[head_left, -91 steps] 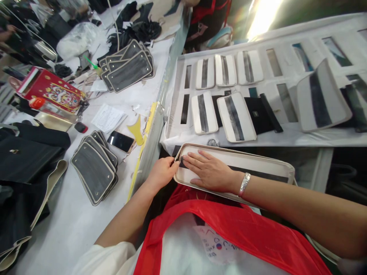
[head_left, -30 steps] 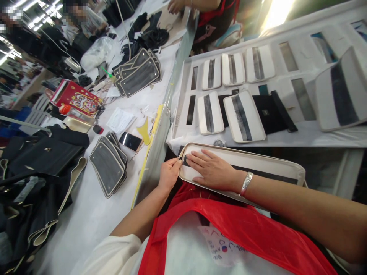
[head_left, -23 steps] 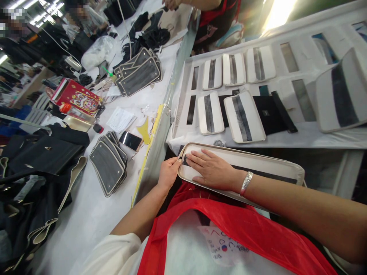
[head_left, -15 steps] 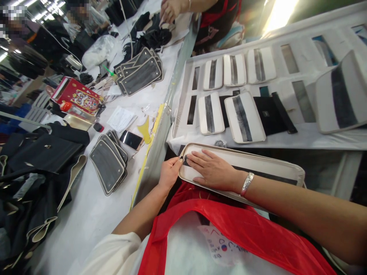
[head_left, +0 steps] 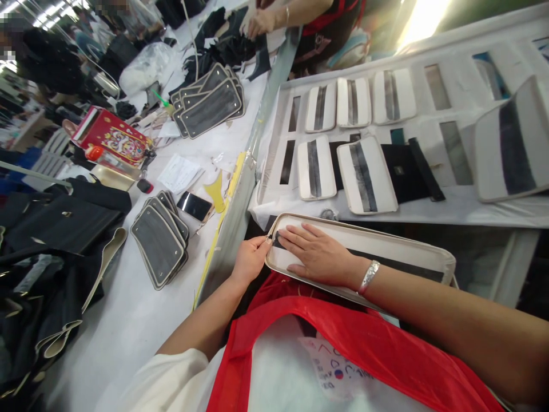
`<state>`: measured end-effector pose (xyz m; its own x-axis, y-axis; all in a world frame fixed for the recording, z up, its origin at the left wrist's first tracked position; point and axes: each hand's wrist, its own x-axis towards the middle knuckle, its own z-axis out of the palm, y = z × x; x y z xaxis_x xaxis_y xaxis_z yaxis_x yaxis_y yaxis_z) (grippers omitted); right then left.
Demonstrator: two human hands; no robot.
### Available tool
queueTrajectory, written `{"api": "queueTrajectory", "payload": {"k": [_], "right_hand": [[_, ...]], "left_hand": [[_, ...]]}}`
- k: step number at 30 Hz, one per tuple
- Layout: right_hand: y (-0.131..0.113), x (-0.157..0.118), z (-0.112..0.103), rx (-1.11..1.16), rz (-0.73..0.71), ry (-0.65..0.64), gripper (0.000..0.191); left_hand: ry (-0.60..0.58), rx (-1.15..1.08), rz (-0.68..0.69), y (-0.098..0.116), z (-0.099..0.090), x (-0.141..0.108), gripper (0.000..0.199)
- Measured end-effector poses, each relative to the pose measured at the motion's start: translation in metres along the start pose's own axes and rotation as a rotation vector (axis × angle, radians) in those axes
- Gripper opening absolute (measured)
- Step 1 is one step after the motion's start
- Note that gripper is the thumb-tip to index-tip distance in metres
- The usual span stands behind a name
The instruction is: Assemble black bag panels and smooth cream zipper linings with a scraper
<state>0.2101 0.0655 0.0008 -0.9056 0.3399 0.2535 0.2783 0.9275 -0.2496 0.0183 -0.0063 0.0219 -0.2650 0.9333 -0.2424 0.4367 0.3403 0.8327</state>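
Note:
A long, cream-coloured bag panel (head_left: 398,249) with rounded corners and a dark strip along its middle lies across my lap, above the red apron (head_left: 364,337). My right hand (head_left: 319,253) rests flat on its left half, fingers stretched out and slightly spread. At the panel's left end, my left hand (head_left: 251,257) is closed in a pinch at the rim. A small dark bit shows by the left fingertips; what exactly it is cannot be made out. The panel's underside is hidden.
Stacked dark panels with pale edging (head_left: 158,243) lie left, near a phone (head_left: 195,206) and a yellow card (head_left: 215,191). Black bags (head_left: 68,223) crowd the far left. Cream panels (head_left: 316,169) lie on the right-hand table. A co-worker's hand (head_left: 259,24) is at the back.
My two hands and the panel stay almost in place. The view has shifted slightly. At the back, the co-worker's hand has moved a little and a black piece now lies by the table edge.

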Motion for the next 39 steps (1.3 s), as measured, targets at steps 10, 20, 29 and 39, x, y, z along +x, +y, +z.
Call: {"api": "queueTrajectory", "payload": {"k": [10, 20, 29, 39], "right_hand": [[0.0003, 0.0002, 0.0001, 0.018, 0.009, 0.013, 0.061], [0.0010, 0.0007, 0.0004, 0.020, 0.010, 0.003, 0.062], [-0.0005, 0.0003, 0.0020, 0.028, 0.018, -0.001, 0.062], [0.0016, -0.0002, -0.0029, 0.105, 0.044, -0.013, 0.068]], "left_hand": [[-0.061, -0.087, -0.029, 0.0018, -0.0037, 0.0009, 0.031], [0.086, -0.234, -0.107, -0.0021, 0.0033, 0.0028, 0.036], [0.043, 0.189, 0.107, 0.0049, -0.0039, -0.0011, 0.028], [0.015, 0.154, 0.075, 0.0039, -0.0051, 0.0055, 0.026]]}}
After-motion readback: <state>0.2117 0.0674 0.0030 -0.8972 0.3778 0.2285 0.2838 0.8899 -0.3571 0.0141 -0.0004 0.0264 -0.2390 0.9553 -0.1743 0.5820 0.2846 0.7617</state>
